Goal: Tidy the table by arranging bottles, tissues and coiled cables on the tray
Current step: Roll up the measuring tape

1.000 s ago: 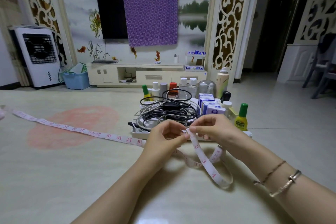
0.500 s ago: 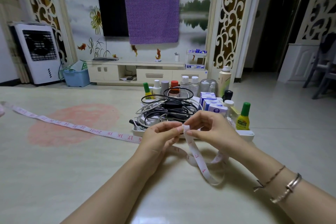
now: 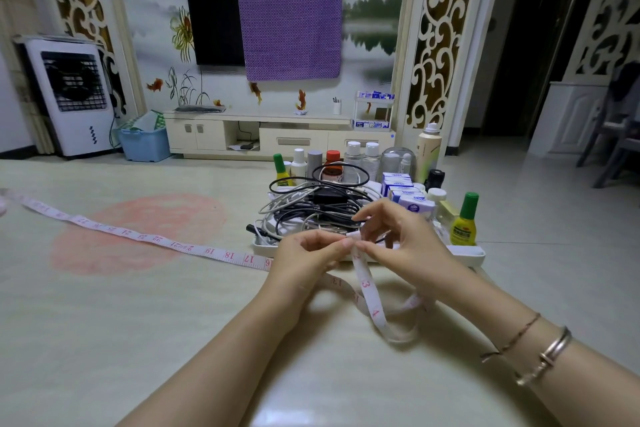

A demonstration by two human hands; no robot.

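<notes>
While I watched the head view, I noted these lines.

Tape end: the measuring tape (image 3: pixel 367 291) had its free end pinched between both hands, just in front of the tray (image 3: pixel 465 253), at the tray's near rim.

Left grip: my left hand (image 3: pixel 304 256) pinched the tape tip narrowly, thumb against forefinger.

Right grip: my right hand (image 3: pixel 398 239) pinched the same tip from the other side, remaining fingers lifted over the tray.

Long axis: from the hands the tape dropped into a loop on the desk (image 3: pixel 138 340) nearer me than the tray, then ran far out to the tray's left; the left hand was nearer that long run.

Judgement: rolling would need to begin at the tip and gather leftward.

Tray load: coiled cables (image 3: pixel 311 208), bottles (image 3: pixel 464 222) and tissue packs (image 3: pixel 412 201) sat on the tray.

Change: against the earlier frames the hanging loop was shorter and the hands had kept their pinch, slightly closer to the tray.
</notes>
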